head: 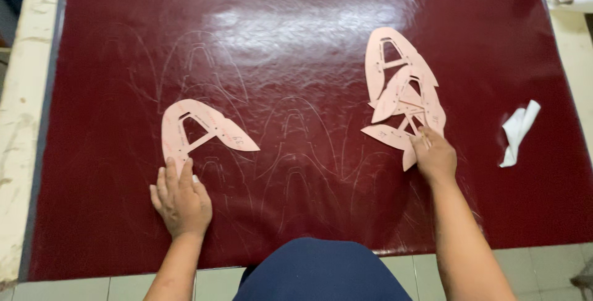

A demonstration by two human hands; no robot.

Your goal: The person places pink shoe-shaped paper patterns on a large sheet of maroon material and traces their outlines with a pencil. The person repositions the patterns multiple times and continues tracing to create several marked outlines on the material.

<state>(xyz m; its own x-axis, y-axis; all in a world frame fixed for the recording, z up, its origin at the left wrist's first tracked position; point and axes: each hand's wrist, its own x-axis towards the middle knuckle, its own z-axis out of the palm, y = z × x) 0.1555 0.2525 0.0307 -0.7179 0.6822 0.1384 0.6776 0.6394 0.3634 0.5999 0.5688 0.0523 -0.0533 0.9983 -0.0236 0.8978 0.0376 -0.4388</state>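
So: bench (18, 152) with a pale, worn edge at far left, covered almost fully by a glossy dark red leather sheet (309, 41)

Left hand (181, 199) lies flat, fingers spread a little, fingertips (177, 168) pressing the lower end of a single pink pattern template (201, 129). Nothing is gripped; the hand only pins the piece to the sheet. The template lies flat, with an open window cut in its middle and a pointed wing reaching to the right

Centre of the sheet: faint traced outlines (290, 134) of the same shape, several of them, some overlapping, running from upper left to the area in front of the person. Judging from these, a good part of the marking is already done across the middle; the left part near the single template shows fewer lines, and the far right of the sheet looks unmarked

Right hand (435, 156) rests on the near end of a loose stack of pink templates (401, 84), fingers curled down onto the lowest pieces. Whether it pinches one or only presses I cannot tell. The stack is fanned, several pieces crossing each other

No pen or marking tool visible in either hand

Further right, a crumpled white scrap (519, 129) lies on the sheet, well apart from the stack. No cut pieces are visible, so cutting appears not yet begun
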